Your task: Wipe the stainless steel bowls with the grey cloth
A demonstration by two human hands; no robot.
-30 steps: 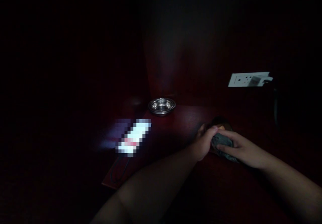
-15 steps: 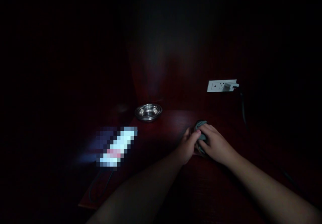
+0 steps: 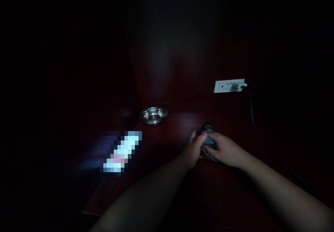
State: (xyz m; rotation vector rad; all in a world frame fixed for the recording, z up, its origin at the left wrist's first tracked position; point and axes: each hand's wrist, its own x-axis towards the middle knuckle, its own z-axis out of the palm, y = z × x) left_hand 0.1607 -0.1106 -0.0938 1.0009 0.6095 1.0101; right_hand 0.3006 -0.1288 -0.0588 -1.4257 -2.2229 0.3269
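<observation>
A grey-green cloth (image 3: 209, 141) is bunched between my two hands, low over the dark red table (image 3: 180, 127). Beyond it shows the dark, rounded rim of an object (image 3: 209, 125); what it is I cannot make out in the dim light. My left hand (image 3: 195, 150) wraps the near left side, its thumb pressed on the cloth. Curled over the cloth from the right is my right hand (image 3: 228, 149), with its fingertips partly hidden.
Shiny steel bowls (image 3: 153, 115), seemingly stacked, stand at the back left. A glowing, pixelated slab (image 3: 121, 152) lies at left with a thin cable (image 3: 112, 190) below. On the back wall, a white socket (image 3: 227, 86) holds a plug whose dark cord (image 3: 252, 108) hangs down.
The cloth has slid off the far top, baring the dark rounded rim. My right hand has shifted slightly down and to the right, while my left stays nearly in place.
</observation>
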